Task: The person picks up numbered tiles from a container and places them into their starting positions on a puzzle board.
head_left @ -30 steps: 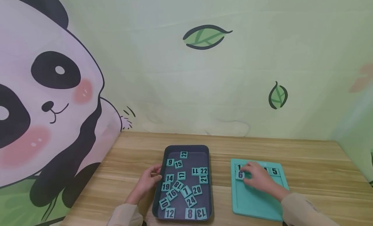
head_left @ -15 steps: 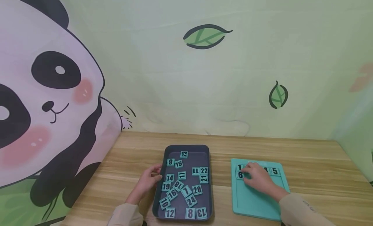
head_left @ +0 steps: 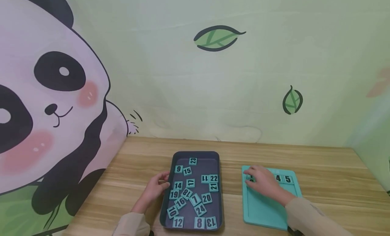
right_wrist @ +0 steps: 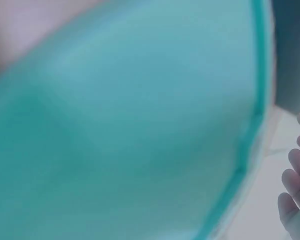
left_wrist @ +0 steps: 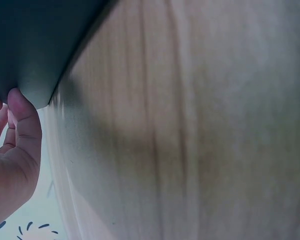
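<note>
My left hand (head_left: 157, 187) rests against the left side of the dark tray (head_left: 215, 209), its fingers loosely bent. In the left wrist view a fingertip (left_wrist: 21, 102) touches the tray wall. Number tiles lie scattered in the tray, among them the 7 tile (head_left: 195, 199) and the 24 tile (head_left: 200, 209). My right hand (head_left: 262, 182) lies over the upper left of the turquoise board (head_left: 265, 209), fingertips on the leftmost tiles, mostly hiding them. The 4 tile (head_left: 278, 178) and 5 tile (head_left: 287, 179) show beside it in the top row.
Both the tray and the board lie on a wooden table (head_left: 233, 155), with a strip of table between them. Behind stands a pale green wall (head_left: 170, 94) printed with a panda (head_left: 67, 111) and leaves.
My right hand has shifted slightly left over the board; the 6 tile, plain to see before, is now mostly covered. My left hand stays at the tray.
</note>
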Available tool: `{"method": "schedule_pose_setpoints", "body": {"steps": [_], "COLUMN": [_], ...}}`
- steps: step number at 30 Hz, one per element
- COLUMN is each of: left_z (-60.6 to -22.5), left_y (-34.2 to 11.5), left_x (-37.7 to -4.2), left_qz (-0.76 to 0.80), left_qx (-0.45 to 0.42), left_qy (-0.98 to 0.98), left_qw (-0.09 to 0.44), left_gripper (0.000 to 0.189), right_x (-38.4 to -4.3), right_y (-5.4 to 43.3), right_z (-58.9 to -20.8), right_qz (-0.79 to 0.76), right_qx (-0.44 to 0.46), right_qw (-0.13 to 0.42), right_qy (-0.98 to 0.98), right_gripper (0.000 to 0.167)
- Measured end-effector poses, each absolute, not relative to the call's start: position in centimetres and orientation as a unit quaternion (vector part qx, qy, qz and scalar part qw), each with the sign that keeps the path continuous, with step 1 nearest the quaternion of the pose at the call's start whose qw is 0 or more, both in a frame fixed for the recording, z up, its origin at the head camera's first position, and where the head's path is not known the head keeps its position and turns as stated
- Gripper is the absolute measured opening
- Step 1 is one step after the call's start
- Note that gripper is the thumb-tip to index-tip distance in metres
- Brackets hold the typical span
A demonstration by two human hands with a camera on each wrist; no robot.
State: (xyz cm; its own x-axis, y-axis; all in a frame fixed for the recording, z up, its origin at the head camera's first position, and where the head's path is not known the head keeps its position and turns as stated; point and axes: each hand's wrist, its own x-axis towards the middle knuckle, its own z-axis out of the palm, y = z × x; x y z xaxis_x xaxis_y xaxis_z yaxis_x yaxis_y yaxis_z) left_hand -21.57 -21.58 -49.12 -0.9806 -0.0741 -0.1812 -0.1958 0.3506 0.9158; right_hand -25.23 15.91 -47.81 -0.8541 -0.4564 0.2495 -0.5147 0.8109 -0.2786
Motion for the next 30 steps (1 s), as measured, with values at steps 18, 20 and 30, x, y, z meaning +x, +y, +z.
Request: {"method": "schedule_pose_setpoints", "body": {"steps": [18,20,30], "left_z": [-49.1,-49.1,-49.3], "left_y": [-21.7,-21.8,-22.0], "left_x": [-21.4,-21.4,-21.7], "left_qz": [0.569,0.57,0.572], "left_qx": [-0.076,-0.075,-0.079], "left_qy": [0.817,0.817,0.815], "left_qw": [0.052,0.051,0.055], "left_gripper": [0.04,0.04,0.041], "right_x": [-26.9,-27.1,-28.1], "right_y": [4.7,3.4,-1.6], "right_z": [-43.1,-42.9,-44.5], "right_qz": [0.145,0.132,0.06], "right_qx": [0.344,0.353,0.374], "right_qw": [0.01,-0.003,-0.047], "right_qy": [-0.928,-0.926,-0.924], "right_gripper": [0.036,0.039,0.048]}}
